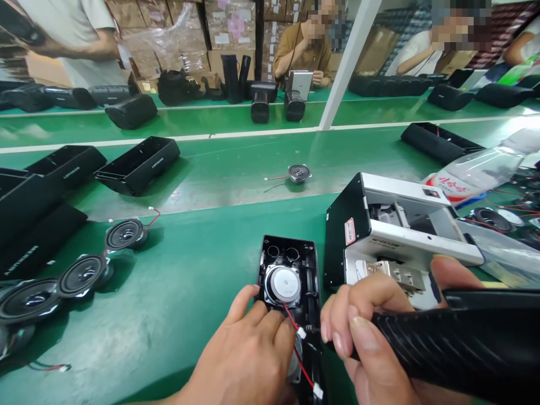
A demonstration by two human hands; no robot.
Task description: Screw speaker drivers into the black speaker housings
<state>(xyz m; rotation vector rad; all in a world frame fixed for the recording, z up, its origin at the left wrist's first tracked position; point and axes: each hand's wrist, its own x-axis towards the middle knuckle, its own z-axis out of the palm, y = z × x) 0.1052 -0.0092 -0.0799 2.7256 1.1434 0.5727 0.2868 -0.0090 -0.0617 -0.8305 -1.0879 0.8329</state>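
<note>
In front of me a black speaker housing [310, 264] lies open on the green bench. Inside it sits a round speaker driver [284, 284], magnet side up, with red and black wires and white plugs. A second driver [295, 360] lower down is partly covered by my left hand [257, 349], whose bent fingers grip the housing's left side. My right hand [371, 332] is wrapped around a black electric screwdriver [455, 343] with a ribbed grip. Its bit points left over the housing, and a small screw [310, 328] shows at the tip.
A silver-and-black screw feeder [405, 225] stands right of the housing, beside a plastic bottle [476, 169]. Loose drivers [84, 274] lie at left, near black housings [139, 166]. One driver [299, 174] lies farther back. People sit and stand across the bench.
</note>
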